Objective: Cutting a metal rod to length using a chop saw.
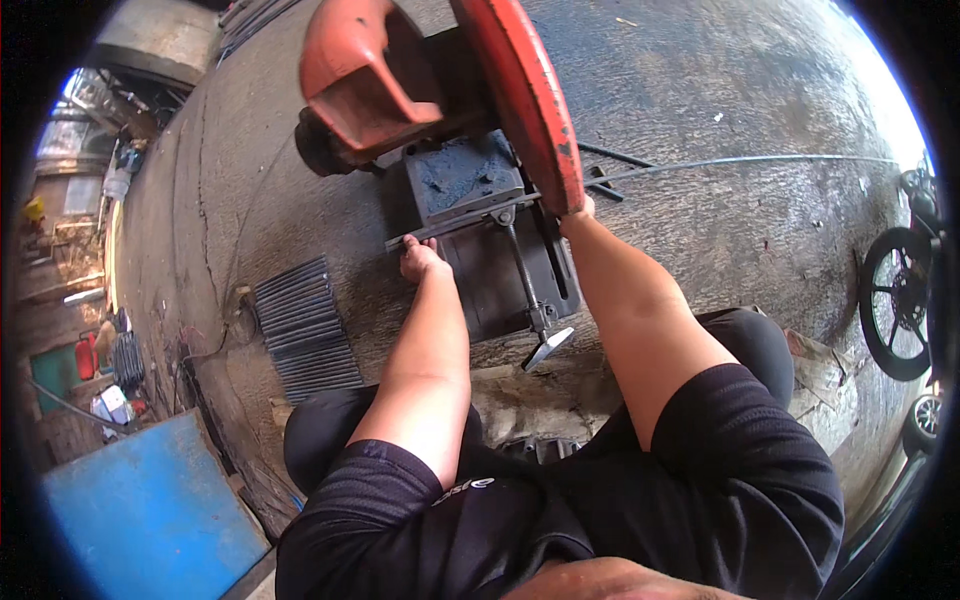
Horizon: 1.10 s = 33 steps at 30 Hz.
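Trouble could come from the long overhang: the thin metal bar (pixel 740 165) lies through the abrasive cut-off saw (pixel 370 80), under its red guard (pixel 530 90), and reaches far out over the floor (pixel 740 250) to the right, with no support visible there. Its weight could tip or twist it if the clamp screw (pixel 525 265) is loose; whether the clamp is tight cannot be told. The right hand (pixel 578 208) sits right beside the guard's lower end, so a slip or an accidental start could put bare fingers near the disc, which the guard hides. No gloves show on either hand, so a sharp or hot end could cut or burn.

As for pose, both forearms reach forward from short black sleeves, between bent knees. The left arm is nearly straight, and the left hand (pixel 422 258) appears to pinch the bar close to its left end, in front of the dust-covered block (pixel 470 175). The right arm slants inward, elbow slightly bent; its fingers disappear behind the guard, so whether they grip the bar or are spread cannot be told. The clamp handle (pixel 548 350) hangs between the arms, touched by neither hand. Left of the saw, near the left forearm, a row of dark rods (pixel 305 330) lies side by side.
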Each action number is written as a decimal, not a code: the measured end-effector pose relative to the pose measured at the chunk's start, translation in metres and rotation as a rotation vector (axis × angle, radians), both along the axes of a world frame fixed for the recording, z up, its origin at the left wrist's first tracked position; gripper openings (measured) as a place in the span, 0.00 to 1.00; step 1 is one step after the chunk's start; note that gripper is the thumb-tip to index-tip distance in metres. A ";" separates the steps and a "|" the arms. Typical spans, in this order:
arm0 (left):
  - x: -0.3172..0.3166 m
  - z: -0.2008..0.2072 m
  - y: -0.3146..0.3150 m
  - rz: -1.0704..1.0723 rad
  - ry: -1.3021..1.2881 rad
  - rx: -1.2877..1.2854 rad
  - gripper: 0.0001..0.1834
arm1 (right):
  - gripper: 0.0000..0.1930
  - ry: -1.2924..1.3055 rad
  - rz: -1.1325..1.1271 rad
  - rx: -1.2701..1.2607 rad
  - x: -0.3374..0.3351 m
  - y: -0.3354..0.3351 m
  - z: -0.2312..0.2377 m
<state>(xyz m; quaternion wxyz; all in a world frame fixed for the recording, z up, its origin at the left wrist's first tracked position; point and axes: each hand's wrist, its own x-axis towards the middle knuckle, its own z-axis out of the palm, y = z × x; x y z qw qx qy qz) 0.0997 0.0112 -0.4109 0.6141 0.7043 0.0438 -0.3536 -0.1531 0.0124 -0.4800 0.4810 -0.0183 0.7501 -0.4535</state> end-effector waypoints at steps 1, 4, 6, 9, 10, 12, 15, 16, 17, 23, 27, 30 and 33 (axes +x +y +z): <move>0.001 0.000 -0.001 0.016 0.002 -0.007 0.16 | 0.28 -0.118 0.035 -0.082 -0.002 0.003 0.007; 0.002 -0.001 -0.001 0.019 0.012 0.007 0.16 | 0.27 -0.016 -0.063 0.016 0.006 0.002 0.021; 0.004 0.000 -0.001 0.003 0.003 0.020 0.16 | 0.26 -0.071 -0.062 -0.007 0.007 0.003 0.026; 0.003 0.003 0.001 -0.012 0.036 0.000 0.16 | 0.25 -0.031 -0.052 -0.005 0.009 0.002 0.030; 0.003 0.003 0.001 -0.023 0.026 0.005 0.17 | 0.24 0.069 -0.037 0.020 0.009 0.002 0.032; 0.002 0.003 0.001 -0.037 0.020 0.010 0.17 | 0.23 -0.017 -0.027 0.026 0.006 0.002 0.035; 0.002 0.003 0.000 -0.026 0.013 0.016 0.17 | 0.22 -0.113 -0.077 0.048 0.007 0.000 0.041; 0.002 0.002 0.000 -0.026 0.003 0.028 0.17 | 0.22 -0.117 -0.137 0.065 0.008 -0.001 0.042; 0.003 0.002 0.000 -0.024 -0.006 0.040 0.17 | 0.22 -0.118 -0.136 0.065 0.008 -0.002 0.042; 0.003 -0.002 0.001 -0.049 -0.006 0.011 0.17 | 0.24 0.072 -0.005 0.254 0.008 -0.009 0.039; 0.002 -0.001 0.001 -0.042 0.002 -0.027 0.17 | 0.24 0.121 0.000 0.281 0.008 -0.009 0.040; 0.001 0.002 0.003 -0.052 -0.008 -0.021 0.16 | 0.22 0.032 -0.083 0.196 0.011 -0.007 0.042; 0.000 0.004 0.004 -0.055 0.018 -0.029 0.16 | 0.22 -0.006 -0.171 0.055 0.018 0.000 0.046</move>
